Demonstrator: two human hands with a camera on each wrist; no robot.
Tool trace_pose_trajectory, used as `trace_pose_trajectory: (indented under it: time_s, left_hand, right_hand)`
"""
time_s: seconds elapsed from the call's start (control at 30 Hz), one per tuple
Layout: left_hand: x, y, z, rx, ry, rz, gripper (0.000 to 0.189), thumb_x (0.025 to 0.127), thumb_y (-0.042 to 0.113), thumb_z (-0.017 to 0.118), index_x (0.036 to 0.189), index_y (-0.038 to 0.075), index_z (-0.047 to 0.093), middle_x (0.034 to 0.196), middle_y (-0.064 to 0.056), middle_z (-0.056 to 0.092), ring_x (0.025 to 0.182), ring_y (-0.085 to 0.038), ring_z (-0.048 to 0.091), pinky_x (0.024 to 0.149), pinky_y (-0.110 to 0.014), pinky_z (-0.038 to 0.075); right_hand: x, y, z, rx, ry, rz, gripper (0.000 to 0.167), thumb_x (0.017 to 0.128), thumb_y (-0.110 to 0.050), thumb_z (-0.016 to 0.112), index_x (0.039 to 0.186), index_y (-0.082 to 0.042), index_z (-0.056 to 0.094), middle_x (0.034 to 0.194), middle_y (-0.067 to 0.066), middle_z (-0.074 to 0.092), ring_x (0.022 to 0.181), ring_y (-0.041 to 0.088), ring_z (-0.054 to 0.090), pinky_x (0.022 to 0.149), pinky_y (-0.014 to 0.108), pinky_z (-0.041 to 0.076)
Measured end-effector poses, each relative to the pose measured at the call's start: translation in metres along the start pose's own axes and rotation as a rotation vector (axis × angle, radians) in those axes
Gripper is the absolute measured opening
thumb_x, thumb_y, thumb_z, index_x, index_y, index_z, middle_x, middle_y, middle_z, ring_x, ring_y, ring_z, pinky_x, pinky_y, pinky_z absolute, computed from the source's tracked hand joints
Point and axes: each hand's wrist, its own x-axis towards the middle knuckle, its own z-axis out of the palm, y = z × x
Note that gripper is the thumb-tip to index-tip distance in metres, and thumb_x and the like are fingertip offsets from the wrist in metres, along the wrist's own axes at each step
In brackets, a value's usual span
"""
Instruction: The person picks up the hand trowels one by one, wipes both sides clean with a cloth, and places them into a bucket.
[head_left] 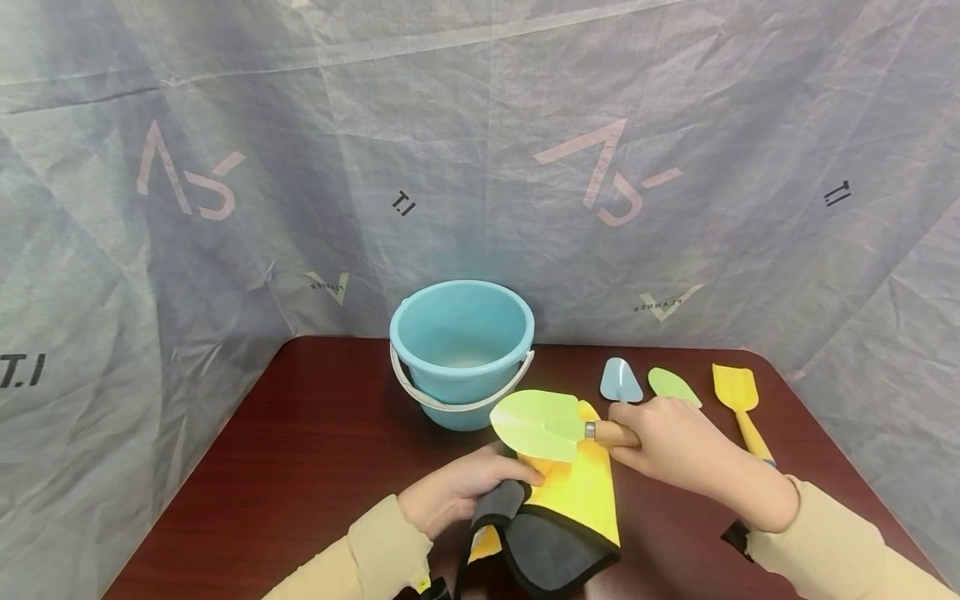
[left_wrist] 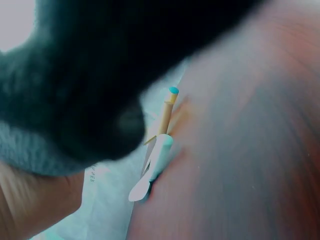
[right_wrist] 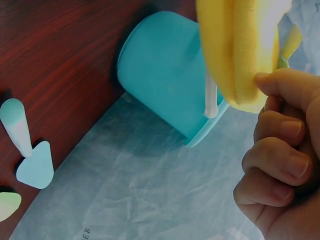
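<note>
In the head view my right hand [head_left: 675, 442] grips the wooden handle of a hand trowel [head_left: 540, 425] with a light green blade, its fingers curled round it in the right wrist view. The blade lies across the upper part of a yellow fabric piece [head_left: 577, 492] with dark grey edging, perhaps a pouch; whether it touches is unclear. My left hand [head_left: 472, 483] holds that fabric at its left side, the thumb lying over it. Blurred dark fabric [left_wrist: 100, 90] hides most of the left fingers in the left wrist view.
Behind the hands stands a light blue bucket [head_left: 465, 383] with a white handle. At the back right lie a light blue trowel [head_left: 621, 382], a green trowel [head_left: 673, 386] and a yellow shovel [head_left: 737, 390] on the dark red table [head_left: 300, 450]. A grey sheet [head_left: 480, 167] hangs behind.
</note>
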Motion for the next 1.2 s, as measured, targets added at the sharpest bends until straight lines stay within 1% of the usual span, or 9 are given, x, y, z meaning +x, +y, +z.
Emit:
trace_pose_trajectory:
  time_s: [0.1, 0.27, 0.53, 0.67, 0.87, 1.03, 1.2]
  left_hand:
    - [-0.002, 0.002, 0.002, 0.003, -0.005, 0.015, 0.048, 0.082, 0.001, 0.059, 0.129, 0.005, 0.05, 0.114, -0.003, 0.06, 0.1, -0.013, 0.06, 0.084, -0.027, 0.05]
    - [-0.005, 0.008, 0.004, 0.009, -0.016, 0.038, 0.05, 0.083, 0.001, 0.058, 0.132, 0.005, 0.048, 0.117, -0.003, 0.058, 0.103, -0.014, 0.058, 0.086, -0.027, 0.048]
    - [-0.009, 0.016, 0.003, 0.013, -0.051, 0.043, 0.052, 0.084, 0.001, 0.055, 0.135, 0.006, 0.045, 0.121, -0.003, 0.056, 0.107, -0.014, 0.056, 0.09, -0.026, 0.046]
    - [-0.011, 0.017, 0.001, 0.012, -0.065, 0.03, 0.051, 0.085, 0.002, 0.054, 0.135, 0.005, 0.044, 0.119, -0.003, 0.057, 0.106, -0.013, 0.056, 0.089, -0.026, 0.047]
    - [-0.015, 0.015, -0.004, -0.003, -0.078, 0.035, 0.05, 0.086, 0.003, 0.054, 0.135, 0.005, 0.044, 0.118, -0.003, 0.058, 0.104, -0.014, 0.057, 0.088, -0.027, 0.048]
    - [-0.018, 0.014, -0.008, -0.023, -0.069, 0.032, 0.05, 0.086, 0.002, 0.055, 0.135, 0.005, 0.044, 0.118, -0.004, 0.058, 0.104, -0.015, 0.058, 0.089, -0.028, 0.048]
    - [-0.021, 0.015, -0.011, -0.034, -0.068, 0.031, 0.049, 0.086, 0.003, 0.055, 0.134, 0.006, 0.044, 0.117, -0.004, 0.058, 0.103, -0.016, 0.059, 0.088, -0.027, 0.048]
  right_hand:
    - [0.0, 0.0, 0.0, -0.003, 0.008, 0.0, 0.042, 0.072, -0.03, 0.079, 0.063, -0.024, 0.038, 0.056, -0.015, 0.014, 0.047, 0.0, 0.016, 0.043, 0.018, 0.01]
    - [0.0, 0.001, 0.001, -0.001, 0.026, -0.013, 0.042, 0.072, -0.027, 0.079, 0.063, -0.025, 0.038, 0.056, -0.015, 0.013, 0.047, -0.001, 0.015, 0.043, 0.017, 0.009]
    - [0.002, 0.001, 0.0, -0.044, 0.035, -0.023, 0.039, 0.074, -0.029, 0.076, 0.065, -0.025, 0.039, 0.054, -0.015, 0.015, 0.046, 0.0, 0.016, 0.041, 0.018, 0.012]
    - [0.003, 0.002, 0.001, -0.059, 0.061, -0.048, 0.038, 0.074, -0.026, 0.075, 0.065, -0.025, 0.038, 0.054, -0.016, 0.015, 0.045, -0.001, 0.015, 0.041, 0.018, 0.012]
    - [0.002, 0.003, 0.002, -0.051, 0.071, -0.053, 0.036, 0.071, -0.017, 0.073, 0.064, -0.024, 0.038, 0.053, -0.016, 0.016, 0.045, -0.001, 0.015, 0.041, 0.017, 0.013]
    - [0.001, 0.004, 0.004, -0.062, 0.1, -0.062, 0.035, 0.068, -0.015, 0.071, 0.064, -0.024, 0.038, 0.052, -0.017, 0.016, 0.045, 0.0, 0.016, 0.04, 0.017, 0.013]
    - [0.0, 0.004, 0.004, -0.07, 0.089, -0.056, 0.034, 0.067, -0.013, 0.071, 0.064, -0.024, 0.038, 0.051, -0.017, 0.018, 0.044, 0.0, 0.017, 0.04, 0.018, 0.014]
